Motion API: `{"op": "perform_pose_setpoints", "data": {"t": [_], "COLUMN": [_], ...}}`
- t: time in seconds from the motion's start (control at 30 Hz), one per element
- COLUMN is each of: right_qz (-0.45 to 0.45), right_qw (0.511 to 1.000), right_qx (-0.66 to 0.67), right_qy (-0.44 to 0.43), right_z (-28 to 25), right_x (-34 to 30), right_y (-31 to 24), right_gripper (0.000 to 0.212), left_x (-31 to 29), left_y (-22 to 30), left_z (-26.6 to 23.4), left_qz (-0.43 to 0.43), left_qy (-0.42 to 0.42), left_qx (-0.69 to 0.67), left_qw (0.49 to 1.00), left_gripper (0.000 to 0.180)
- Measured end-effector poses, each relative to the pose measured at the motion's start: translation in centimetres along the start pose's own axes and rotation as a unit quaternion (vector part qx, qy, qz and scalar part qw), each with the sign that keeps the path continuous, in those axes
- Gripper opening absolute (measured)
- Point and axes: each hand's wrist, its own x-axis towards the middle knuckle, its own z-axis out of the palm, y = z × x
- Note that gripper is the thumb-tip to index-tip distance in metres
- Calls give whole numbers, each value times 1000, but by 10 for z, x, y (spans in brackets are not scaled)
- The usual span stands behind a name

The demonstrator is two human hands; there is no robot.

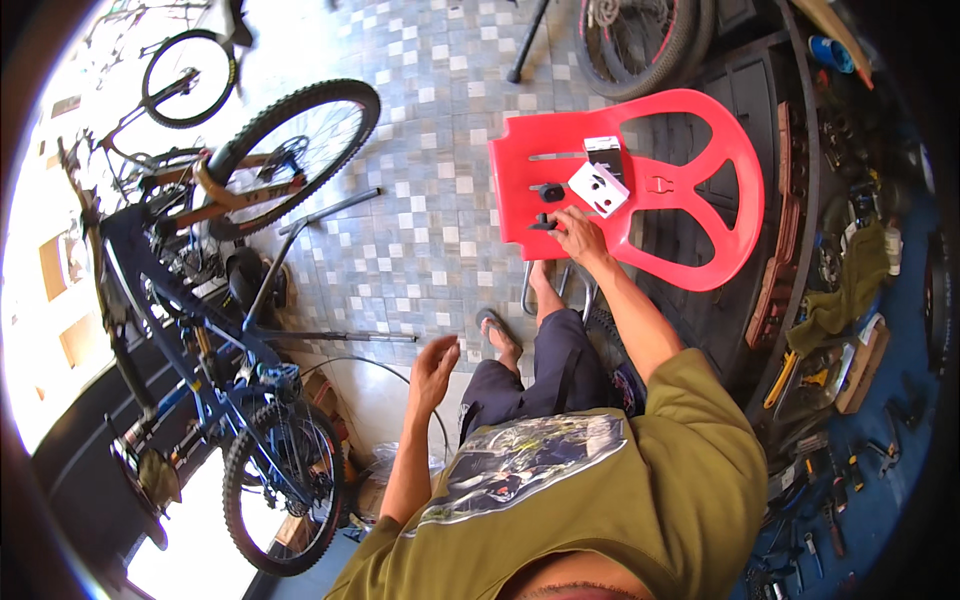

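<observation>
To my right, a red plastic chair (pixel 735 215) serves as a surface, with small items lying on its seat. My right hand (pixel 578 237) reaches over the seat's near edge, its fingertips closed on a small black part (pixel 543 222). Just beyond it lies a second black part (pixel 551 193), apart from the fingers. A small white box (pixel 600 190) with dark markings sits beside my hand, and an open black-and-white box (pixel 603 153) stands behind that. My left hand (pixel 435 370) hovers at my left side, fingers loosely extended and holding nothing.
A blue mountain bike (pixel 190 345) hangs in a repair stand (pixel 335 205) on my left. Another bike's wheel (pixel 645 40) is beyond the chair. A dark cabinet (pixel 700 330) runs along my right, and many hand tools (pixel 835 490) lie past it. Grey mosaic tiles (pixel 430 150) cover the floor.
</observation>
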Motion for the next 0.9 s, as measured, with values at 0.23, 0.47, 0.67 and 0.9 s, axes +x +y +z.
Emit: {"op": "perform_pose_setpoints", "data": {"t": [0.23,0.47,0.67,0.9], "right_qz": [-318,-394,-460,-515], "right_qw": [943,900,849,817], "right_qx": [0,76,131,138], "right_qy": [97,171,223,219], "right_z": [-63,-68,-55,-45], "right_x": [-82,-172,-229,-271], "right_y": [-179,-314,-386,-426], "right_gripper": [29,36,40,43], "left_x": [-13,-82,-168,-214], "left_y": [64,74,62,37], "left_z": [-17,-62,-102,-118], "left_qz": [290,468,618,680], "left_qy": [57,85,272,304], "left_qx": [10,-90,57,27], "left_qw": [955,875,735,667], "left_gripper": [67,45,29,19]}}
